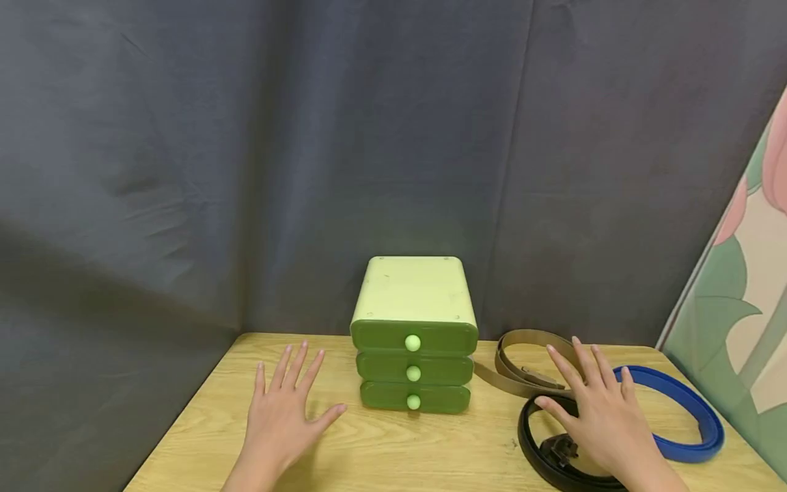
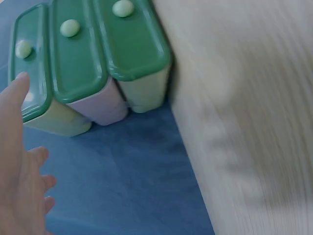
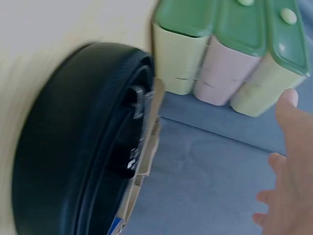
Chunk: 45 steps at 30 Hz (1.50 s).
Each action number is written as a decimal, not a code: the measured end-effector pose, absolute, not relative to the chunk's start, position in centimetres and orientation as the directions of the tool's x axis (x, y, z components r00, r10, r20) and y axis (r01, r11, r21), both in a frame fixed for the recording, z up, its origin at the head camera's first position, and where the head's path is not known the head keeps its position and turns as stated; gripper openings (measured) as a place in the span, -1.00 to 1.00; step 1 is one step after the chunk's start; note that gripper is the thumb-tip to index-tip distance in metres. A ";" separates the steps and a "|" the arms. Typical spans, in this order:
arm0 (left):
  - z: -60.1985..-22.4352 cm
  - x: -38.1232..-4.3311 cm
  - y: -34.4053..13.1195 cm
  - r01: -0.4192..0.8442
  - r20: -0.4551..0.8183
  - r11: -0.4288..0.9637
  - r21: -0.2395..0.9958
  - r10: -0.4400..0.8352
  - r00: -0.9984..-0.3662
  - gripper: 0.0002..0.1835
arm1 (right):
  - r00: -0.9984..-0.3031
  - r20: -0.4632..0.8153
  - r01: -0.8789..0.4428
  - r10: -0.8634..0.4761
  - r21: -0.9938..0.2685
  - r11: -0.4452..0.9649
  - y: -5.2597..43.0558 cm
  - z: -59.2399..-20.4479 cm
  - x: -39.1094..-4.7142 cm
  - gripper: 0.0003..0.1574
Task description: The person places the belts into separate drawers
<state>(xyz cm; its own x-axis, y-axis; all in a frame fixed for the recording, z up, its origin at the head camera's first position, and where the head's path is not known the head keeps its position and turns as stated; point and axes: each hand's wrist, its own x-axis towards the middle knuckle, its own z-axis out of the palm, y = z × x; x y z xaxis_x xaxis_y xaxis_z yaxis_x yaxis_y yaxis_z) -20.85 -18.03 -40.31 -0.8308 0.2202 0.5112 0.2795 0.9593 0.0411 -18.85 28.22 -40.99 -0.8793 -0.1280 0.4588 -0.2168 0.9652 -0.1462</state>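
Note:
My left hand [image 1: 283, 420] hovers over the left part of the table, fingers spread and straight, holding nothing. On the right, my right hand [image 1: 605, 417] is spread out too, overlapping the coiled black belt [image 1: 530, 437] in the head view. Between the hands stands a small chest of three drawers [image 1: 413, 290], pale green on top with dark green fronts and round light knobs; all its drawers look closed. A coiled brown belt [image 1: 515, 388] lies right of the chest, and a coiled blue belt [image 1: 691, 403] lies farther right. The black belt's buckle [image 3: 137, 132] shows in the right wrist view.
Everything stands on a light wooden table [image 1: 203, 424]. Dark grey cloth [image 1: 393, 137] hangs behind it and along the left side. A panel with a flower pattern [image 1: 744, 294] leans at the right edge.

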 end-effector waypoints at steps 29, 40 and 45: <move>-37.1 -24.5 -17.9 0.578 0.549 0.788 0.212 0.393 -0.738 -0.15 | -0.840 0.518 -0.350 -0.162 -0.289 0.891 26.9 -39.5 -17.9 0.12; -36.1 -27.5 -17.7 0.659 0.594 0.698 0.281 0.412 -0.691 -0.26 | -0.800 0.588 -0.387 -0.122 -0.349 0.853 25.4 -40.4 -16.9 0.04; -35.5 -28.8 -17.4 0.681 0.589 0.640 0.356 0.412 -0.695 -0.32 | -0.755 0.644 -0.438 -0.126 -0.352 0.827 24.6 -40.5 -17.1 0.01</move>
<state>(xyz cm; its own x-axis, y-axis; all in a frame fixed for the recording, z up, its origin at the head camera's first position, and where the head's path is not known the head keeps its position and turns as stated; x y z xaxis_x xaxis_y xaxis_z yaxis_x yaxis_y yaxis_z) -28.80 -17.42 -35.51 -0.6952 0.4118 0.5892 0.6807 0.6405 0.3555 -17.08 24.65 -40.49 -0.7549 -0.1256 0.6437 -0.4377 0.8274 -0.3518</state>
